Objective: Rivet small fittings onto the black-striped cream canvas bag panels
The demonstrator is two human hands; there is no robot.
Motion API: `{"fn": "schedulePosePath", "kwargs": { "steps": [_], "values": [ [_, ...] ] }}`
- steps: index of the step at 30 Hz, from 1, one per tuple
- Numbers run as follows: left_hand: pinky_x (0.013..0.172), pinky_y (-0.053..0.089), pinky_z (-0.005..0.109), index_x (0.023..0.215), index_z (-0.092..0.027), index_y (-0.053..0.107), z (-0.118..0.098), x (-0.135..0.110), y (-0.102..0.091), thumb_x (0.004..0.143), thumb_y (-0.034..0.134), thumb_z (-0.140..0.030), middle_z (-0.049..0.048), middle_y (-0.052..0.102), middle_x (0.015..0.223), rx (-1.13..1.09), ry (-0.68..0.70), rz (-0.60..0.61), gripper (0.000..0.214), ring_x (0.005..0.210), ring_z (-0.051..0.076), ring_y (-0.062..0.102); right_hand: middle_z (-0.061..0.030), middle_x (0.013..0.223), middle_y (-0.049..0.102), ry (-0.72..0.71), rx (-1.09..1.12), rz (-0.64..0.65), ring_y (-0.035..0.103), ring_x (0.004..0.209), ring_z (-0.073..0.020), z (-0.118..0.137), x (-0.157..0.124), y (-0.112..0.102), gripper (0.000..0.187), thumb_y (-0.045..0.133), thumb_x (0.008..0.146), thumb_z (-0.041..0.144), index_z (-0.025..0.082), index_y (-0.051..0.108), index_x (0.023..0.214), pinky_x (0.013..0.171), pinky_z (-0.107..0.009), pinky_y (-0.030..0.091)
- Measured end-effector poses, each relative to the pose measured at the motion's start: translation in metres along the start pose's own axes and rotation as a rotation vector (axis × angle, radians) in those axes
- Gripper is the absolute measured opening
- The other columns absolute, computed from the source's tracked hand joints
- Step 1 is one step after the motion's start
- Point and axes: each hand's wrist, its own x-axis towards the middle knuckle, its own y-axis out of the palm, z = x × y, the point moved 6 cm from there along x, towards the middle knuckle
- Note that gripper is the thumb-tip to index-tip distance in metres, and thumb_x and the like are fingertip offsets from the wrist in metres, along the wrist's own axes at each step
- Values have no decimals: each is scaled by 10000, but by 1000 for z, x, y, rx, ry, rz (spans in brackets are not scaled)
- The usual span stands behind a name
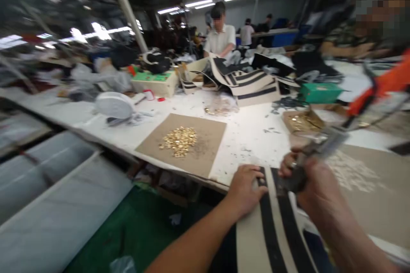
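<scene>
A cream panel with black stripes runs up from the bottom edge to the table's front edge. My left hand is closed on its far end, thumb and fingers pressing around one black stripe. In my right hand is a grey metal hand tool, blurred by motion, so its exact kind does not show. The tool's lower end is over the other black stripe, close to my left hand. Whether it touches the stripe I cannot tell.
Small gold metal pieces lie on a brown board; pale pieces lie at right. A box holds more gold parts. A white roll, striped panels and a green box stand farther back. Co-workers are across the table.
</scene>
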Motion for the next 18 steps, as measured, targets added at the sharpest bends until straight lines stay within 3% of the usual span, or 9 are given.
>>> {"fn": "schedulePosePath", "kwargs": {
  "steps": [3,10,18],
  "values": [
    [1127,438,496,1004,-244,734,4,15,-2,729,798,-98,65,682,1253,-52,28,35,318,1242,261,569,82,595,488,24,-57,-63,481,500,-114,-3,2,-27,427,859,754,483,225,590,959,483,-238,431],
    [1102,458,444,981,-232,734,-2,13,-1,735,808,-91,57,676,1222,-22,55,58,292,1221,247,573,48,597,524,-42,-272,-43,506,526,-131,-31,19,-16,378,836,774,484,196,595,815,499,-258,436],
    [1093,460,450,994,-235,741,1,15,0,741,813,-115,57,677,1232,-31,56,64,289,1222,260,571,47,587,528,-78,-301,-12,504,516,-132,-32,23,-19,365,840,789,468,195,598,778,508,-270,427]
  ]
}}
